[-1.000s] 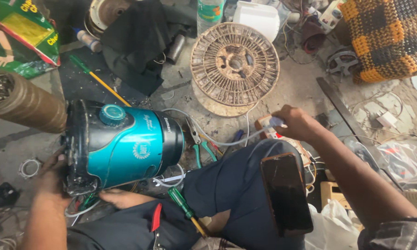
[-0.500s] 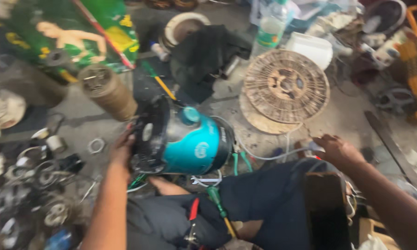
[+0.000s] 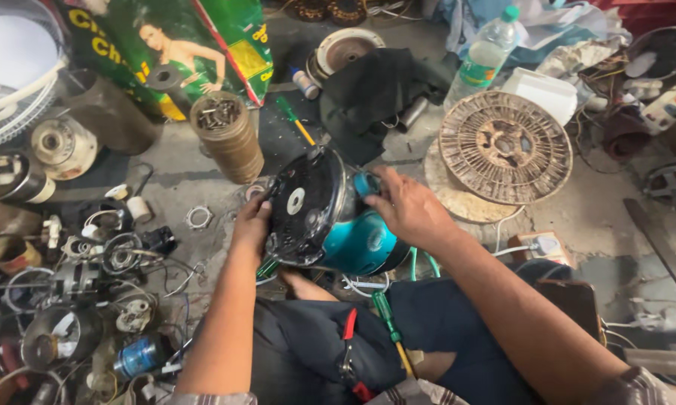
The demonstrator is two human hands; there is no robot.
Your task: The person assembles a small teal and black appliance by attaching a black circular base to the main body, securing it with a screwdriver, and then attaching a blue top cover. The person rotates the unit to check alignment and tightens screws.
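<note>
Teal and black, the round machine (image 3: 327, 217) sits just above the person's lap, in the middle. It looks heavy, hard and smooth, so both sides are the best places to hold. The left hand (image 3: 249, 225) grips its black end; the right hand (image 3: 407, 210) wraps its top. A green and yellow picture bag (image 3: 195, 45) lies far left, and a clear bottle (image 3: 484, 56) with a green label stands far right.

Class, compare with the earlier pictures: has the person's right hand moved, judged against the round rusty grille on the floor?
Yes. The right hand has left the floor below the round rusty grille and now rests on the teal appliance, left of the grille.
</note>
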